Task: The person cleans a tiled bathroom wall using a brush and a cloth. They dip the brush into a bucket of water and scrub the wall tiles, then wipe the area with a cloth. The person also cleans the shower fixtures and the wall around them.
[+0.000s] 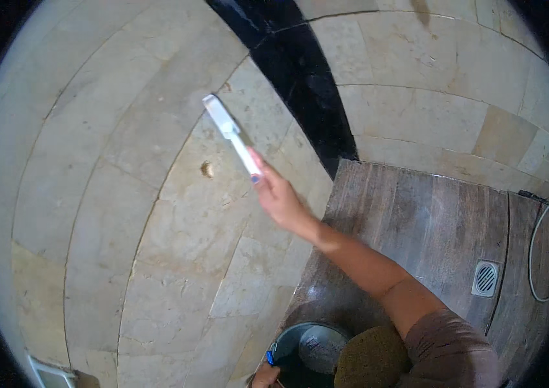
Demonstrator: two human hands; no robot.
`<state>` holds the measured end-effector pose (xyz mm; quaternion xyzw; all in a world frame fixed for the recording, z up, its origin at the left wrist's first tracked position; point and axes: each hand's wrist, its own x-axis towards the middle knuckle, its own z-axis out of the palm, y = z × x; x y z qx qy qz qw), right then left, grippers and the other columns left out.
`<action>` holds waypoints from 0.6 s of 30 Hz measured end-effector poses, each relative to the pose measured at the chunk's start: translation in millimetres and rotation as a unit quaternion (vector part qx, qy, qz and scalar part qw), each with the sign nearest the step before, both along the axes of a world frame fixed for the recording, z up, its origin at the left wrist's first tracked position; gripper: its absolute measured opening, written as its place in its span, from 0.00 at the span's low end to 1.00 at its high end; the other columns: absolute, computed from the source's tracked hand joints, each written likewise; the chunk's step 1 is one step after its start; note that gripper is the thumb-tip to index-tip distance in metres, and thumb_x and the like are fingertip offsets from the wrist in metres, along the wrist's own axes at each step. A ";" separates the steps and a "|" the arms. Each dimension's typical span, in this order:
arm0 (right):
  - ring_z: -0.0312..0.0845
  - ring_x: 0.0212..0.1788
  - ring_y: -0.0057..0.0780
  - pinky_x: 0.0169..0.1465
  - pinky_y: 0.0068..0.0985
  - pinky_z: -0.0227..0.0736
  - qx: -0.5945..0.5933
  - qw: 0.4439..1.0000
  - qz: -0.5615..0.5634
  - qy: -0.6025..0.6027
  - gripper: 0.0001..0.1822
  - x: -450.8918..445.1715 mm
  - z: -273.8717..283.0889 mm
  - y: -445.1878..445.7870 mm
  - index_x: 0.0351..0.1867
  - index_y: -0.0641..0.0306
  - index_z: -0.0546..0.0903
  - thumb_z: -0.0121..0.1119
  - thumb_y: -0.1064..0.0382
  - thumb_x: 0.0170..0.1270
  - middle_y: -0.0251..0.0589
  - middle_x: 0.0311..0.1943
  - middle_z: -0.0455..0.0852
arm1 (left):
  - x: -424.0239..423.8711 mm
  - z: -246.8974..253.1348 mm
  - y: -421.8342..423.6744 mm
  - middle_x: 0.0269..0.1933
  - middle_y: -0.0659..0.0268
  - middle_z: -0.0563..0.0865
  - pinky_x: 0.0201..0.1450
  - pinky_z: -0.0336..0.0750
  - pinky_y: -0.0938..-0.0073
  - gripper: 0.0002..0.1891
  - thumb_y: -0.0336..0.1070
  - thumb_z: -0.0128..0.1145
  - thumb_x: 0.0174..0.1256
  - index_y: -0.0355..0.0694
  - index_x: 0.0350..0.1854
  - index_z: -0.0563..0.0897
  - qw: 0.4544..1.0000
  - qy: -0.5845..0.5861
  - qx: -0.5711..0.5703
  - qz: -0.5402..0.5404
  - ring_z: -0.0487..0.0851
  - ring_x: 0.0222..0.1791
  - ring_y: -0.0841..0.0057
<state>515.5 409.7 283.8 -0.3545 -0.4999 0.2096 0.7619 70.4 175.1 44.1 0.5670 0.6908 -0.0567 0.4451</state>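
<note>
My right hand (274, 194) grips the handle of a white long-handled brush (226, 123), arm stretched out. The brush head lies against or just off a wall of pale stone tiles (182, 233); its bristle side is hidden, so contact is hard to tell. Below the brush, a small brown chip mark (206, 169) shows in one tile. At the bottom edge, my left hand (266, 376) is partly cut off and closed at the side of a dark bucket (289, 334), beside a blue piece (270, 358) near its rim. Inside the bucket there appears to be liquid.
A black stone strip (298, 72) runs down the wall corner. Wood-look floor (429, 208) lies to the right, with a square metal drain grate (486, 278). A thin pale hose (532, 252) curves at the right edge. A white-framed fixture (49, 372) sits at lower left.
</note>
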 end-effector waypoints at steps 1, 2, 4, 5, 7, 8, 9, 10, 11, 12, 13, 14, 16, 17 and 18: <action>0.70 0.58 0.34 0.58 0.25 0.64 -0.011 0.999 -0.033 -0.022 0.23 4.3 -14.8 10.3 0.64 0.68 0.62 0.44 0.68 0.68 0.52 0.58 0.72 | 7.9 5.1 0.9 0.39 0.52 0.85 0.46 0.74 0.66 0.20 0.38 0.60 0.49 0.33 0.44 0.81 0.999 0.031 -0.007 0.003 0.83 0.42 0.64; 0.66 0.62 0.35 0.62 0.26 0.60 -0.023 0.996 -0.077 -0.047 0.24 23.7 -40.0 22.4 0.65 0.67 0.61 0.44 0.68 0.68 0.54 0.59 0.71 | 24.0 11.2 7.4 0.39 0.52 0.85 0.46 0.74 0.66 0.19 0.38 0.60 0.49 0.33 0.44 0.81 0.998 0.058 -0.015 -0.003 0.83 0.42 0.64; 0.73 0.55 0.36 0.56 0.28 0.66 -0.141 0.985 -0.078 0.065 0.24 42.8 -44.9 28.8 0.65 0.65 0.61 0.45 0.66 0.68 0.54 0.55 0.75 | 44.0 27.6 14.4 0.39 0.51 0.85 0.47 0.74 0.66 0.19 0.37 0.59 0.49 0.32 0.43 0.81 0.996 0.074 -0.031 -0.037 0.83 0.42 0.63; 0.74 0.53 0.36 0.54 0.30 0.68 -0.239 0.962 -0.016 0.133 0.25 48.5 -33.9 25.1 0.66 0.64 0.60 0.45 0.65 0.68 0.54 0.54 0.76 | 51.5 35.9 14.5 0.39 0.51 0.85 0.47 0.74 0.66 0.18 0.37 0.58 0.49 0.32 0.42 0.81 0.994 0.082 -0.039 -0.052 0.83 0.42 0.63; 0.76 0.50 0.36 0.51 0.31 0.69 -0.253 0.962 0.039 0.093 0.25 25.8 1.3 -3.8 0.66 0.62 0.60 0.45 0.64 0.68 0.53 0.50 0.78 | 65.0 55.3 14.0 0.39 0.51 0.85 0.47 0.74 0.66 0.18 0.38 0.58 0.49 0.33 0.41 0.82 0.990 0.124 -0.037 -0.052 0.83 0.43 0.62; 0.77 0.48 0.36 0.50 0.31 0.70 -0.219 0.973 0.058 0.047 0.25 7.4 9.8 -13.4 0.66 0.61 0.60 0.44 0.63 0.69 0.52 0.48 0.79 | 67.5 61.1 11.5 0.39 0.50 0.85 0.47 0.74 0.66 0.18 0.39 0.58 0.49 0.34 0.41 0.82 0.987 0.147 -0.039 -0.048 0.83 0.43 0.62; 0.79 0.45 0.36 0.47 0.31 0.72 -0.106 0.992 0.038 -0.060 0.24 -12.7 13.3 -26.1 0.66 0.59 0.61 0.44 0.62 0.69 0.51 0.44 0.81 | 62.6 52.0 15.6 0.40 0.50 0.85 0.47 0.74 0.66 0.18 0.41 0.58 0.49 0.34 0.41 0.82 0.991 0.123 -0.031 -0.052 0.83 0.43 0.61; 0.80 0.43 0.36 0.45 0.31 0.72 -0.016 0.993 0.044 -0.108 0.24 -36.3 26.5 -39.6 0.66 0.58 0.61 0.43 0.62 0.69 0.51 0.42 0.82 | 44.9 34.8 13.3 0.41 0.50 0.85 0.48 0.74 0.66 0.19 0.42 0.59 0.49 0.34 0.41 0.82 0.993 0.104 -0.026 -0.045 0.82 0.44 0.60; 0.80 0.42 0.36 0.44 0.31 0.73 0.073 0.984 0.053 -0.154 0.24 -53.2 40.3 -50.8 0.66 0.56 0.62 0.43 0.61 0.70 0.51 0.40 0.83 | 30.7 19.7 10.6 0.42 0.49 0.84 0.49 0.74 0.66 0.20 0.44 0.60 0.49 0.34 0.41 0.82 0.996 0.084 -0.022 -0.037 0.82 0.45 0.59; 0.80 0.42 0.34 0.44 0.30 0.72 0.014 0.984 0.057 -0.167 0.23 -50.7 40.4 -46.9 0.66 0.57 0.62 0.43 0.61 0.70 0.51 0.41 0.82 | 26.5 10.6 12.4 0.43 0.50 0.84 0.50 0.73 0.65 0.23 0.46 0.60 0.49 0.35 0.44 0.80 0.994 0.083 -0.001 -0.072 0.82 0.46 0.59; 0.79 0.42 0.33 0.44 0.28 0.72 -0.046 0.981 0.059 -0.179 0.23 -38.9 34.0 -36.6 0.66 0.57 0.62 0.42 0.62 0.70 0.51 0.42 0.82 | 25.4 2.4 14.4 0.44 0.50 0.84 0.51 0.73 0.65 0.25 0.47 0.61 0.49 0.36 0.48 0.79 0.991 0.081 0.021 -0.109 0.82 0.46 0.58; 0.79 0.42 0.31 0.45 0.27 0.71 -0.100 0.974 0.067 -0.191 0.23 -28.7 31.5 -24.5 0.66 0.57 0.62 0.42 0.62 0.70 0.52 0.43 0.82 | 24.6 -1.4 13.5 0.45 0.50 0.84 0.52 0.73 0.64 0.28 0.49 0.61 0.49 0.37 0.52 0.77 0.986 0.081 0.045 -0.137 0.82 0.47 0.58; 0.75 0.39 0.25 0.44 0.25 0.69 -0.158 0.984 -0.044 -0.071 0.23 -0.5 40.5 0.7 0.66 0.57 0.61 0.41 0.64 0.70 0.51 0.43 0.81 | 61.7 45.7 8.8 0.47 0.51 0.83 0.54 0.71 0.62 0.34 0.52 0.61 0.50 0.41 0.59 0.71 0.982 0.166 0.036 -0.087 0.80 0.50 0.57; 0.73 0.35 0.24 0.41 0.26 0.69 -0.129 0.986 -0.098 -0.047 0.23 27.8 57.2 2.1 0.66 0.57 0.61 0.41 0.64 0.70 0.49 0.39 0.81 | 94.5 76.5 12.2 0.48 0.52 0.82 0.55 0.71 0.61 0.37 0.53 0.60 0.50 0.42 0.62 0.68 0.977 0.195 0.032 -0.078 0.79 0.51 0.57; 0.71 0.31 0.23 0.38 0.27 0.70 -0.097 0.987 -0.130 -0.012 0.23 34.4 67.7 7.0 0.67 0.57 0.61 0.41 0.64 0.70 0.47 0.35 0.81 | 105.1 103.4 11.1 0.49 0.52 0.82 0.56 0.70 0.59 0.38 0.55 0.60 0.50 0.44 0.64 0.65 0.982 0.169 0.044 -0.067 0.79 0.52 0.57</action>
